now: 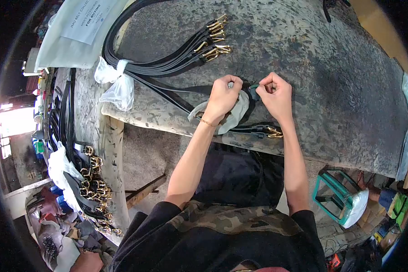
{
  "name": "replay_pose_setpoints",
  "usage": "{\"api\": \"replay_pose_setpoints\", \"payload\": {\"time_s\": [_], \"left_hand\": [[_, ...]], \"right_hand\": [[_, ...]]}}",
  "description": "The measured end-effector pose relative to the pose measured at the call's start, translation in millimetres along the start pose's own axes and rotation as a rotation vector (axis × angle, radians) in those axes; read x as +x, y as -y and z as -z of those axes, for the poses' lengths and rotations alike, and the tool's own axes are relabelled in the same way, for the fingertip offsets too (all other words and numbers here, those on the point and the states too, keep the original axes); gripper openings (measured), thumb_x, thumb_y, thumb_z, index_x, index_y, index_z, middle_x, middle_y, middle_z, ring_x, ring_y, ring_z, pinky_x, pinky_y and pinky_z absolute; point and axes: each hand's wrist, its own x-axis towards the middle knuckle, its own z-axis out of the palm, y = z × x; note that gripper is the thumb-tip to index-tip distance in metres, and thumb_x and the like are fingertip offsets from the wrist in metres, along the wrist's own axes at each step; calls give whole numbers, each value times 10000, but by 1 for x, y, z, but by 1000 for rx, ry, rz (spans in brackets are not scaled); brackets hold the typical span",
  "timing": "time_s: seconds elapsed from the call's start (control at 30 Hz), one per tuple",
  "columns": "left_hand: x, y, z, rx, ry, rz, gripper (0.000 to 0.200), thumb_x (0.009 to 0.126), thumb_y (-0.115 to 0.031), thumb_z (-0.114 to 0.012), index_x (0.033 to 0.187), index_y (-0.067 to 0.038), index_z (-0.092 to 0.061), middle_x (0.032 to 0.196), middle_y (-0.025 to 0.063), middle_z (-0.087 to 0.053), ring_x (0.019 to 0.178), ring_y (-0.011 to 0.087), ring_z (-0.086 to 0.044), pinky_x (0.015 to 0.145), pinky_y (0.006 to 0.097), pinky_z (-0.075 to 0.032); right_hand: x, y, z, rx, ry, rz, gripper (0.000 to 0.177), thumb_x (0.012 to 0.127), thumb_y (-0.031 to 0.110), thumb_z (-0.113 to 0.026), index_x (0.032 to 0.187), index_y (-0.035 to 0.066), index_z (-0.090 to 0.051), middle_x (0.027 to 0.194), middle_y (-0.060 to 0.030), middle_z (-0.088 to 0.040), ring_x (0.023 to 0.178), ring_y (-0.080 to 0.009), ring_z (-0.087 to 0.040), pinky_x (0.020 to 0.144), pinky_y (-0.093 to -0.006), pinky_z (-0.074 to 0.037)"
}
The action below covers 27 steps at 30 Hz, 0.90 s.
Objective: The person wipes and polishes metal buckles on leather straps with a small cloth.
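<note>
My left hand [225, 96] is closed at the middle of the table, its fingers curled around a black belt [192, 89] that runs in from the left. A pale cloth [238, 112] lies under and beside that hand. Just to the right, my right hand [275, 93] pinches a small dark green piece [254, 89] between thumb and fingertips. What joins the two hands is partly hidden. Below the cloth, more black belts with gold buckles [274, 132] lie at the table's near edge. A bundle of black belts [167, 66] tied with white plastic [121, 84] stretches behind my left hand.
A worn, stained table [331, 90] spreads under my hands. At its far left lies a labelled plastic bag [88, 27]. Several gold-buckled belts [93, 186] hang at the left. Leather scraps [63, 240] are piled lower left; a green-framed stool [333, 195] stands lower right.
</note>
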Motion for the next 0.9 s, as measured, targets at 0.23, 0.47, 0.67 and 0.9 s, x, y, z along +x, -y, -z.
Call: {"api": "replay_pose_setpoints", "payload": {"time_s": [0.23, 0.47, 0.67, 0.9], "left_hand": [[-1, 0, 4, -183, -43, 78, 142, 932, -144, -610, 970, -16, -659, 788, -19, -614, 690, 48, -518, 600, 249, -419], [-4, -29, 13, -1136, -118, 109, 86, 819, -90, -566, 889, -98, -517, 893, 53, -615, 799, 206, -615, 761, 356, -521], [0, -12, -5, 561, 39, -758, 198, 769, 65, -575, 948, 4, -635, 1078, 163, -575, 1005, 354, -555, 896, 425, -467], [-34, -16, 6, 636, 198, -772, 257, 804, -19, -662, 1059, 6, -681, 1114, 117, -590, 1037, 334, -572, 926, 420, -476]], "right_hand": [[4, -14, 3, 247, -40, -20, 96, 813, 4, -666, 813, 24, -572, 667, 29, -549, 580, -37, -481, 529, -221, -396], [6, -20, 8, 658, -97, -64, 53, 909, -16, -576, 874, 24, -574, 784, -8, -538, 658, -70, -511, 552, -266, -479], [7, -21, 16, 1083, -286, -214, 38, 893, 35, -579, 924, 56, -575, 782, -12, -535, 688, -95, -518, 635, -327, -457], [5, -29, 16, 1146, -330, -180, 45, 876, 51, -587, 917, 67, -578, 783, -12, -568, 744, -100, -570, 651, -359, -442]]}}
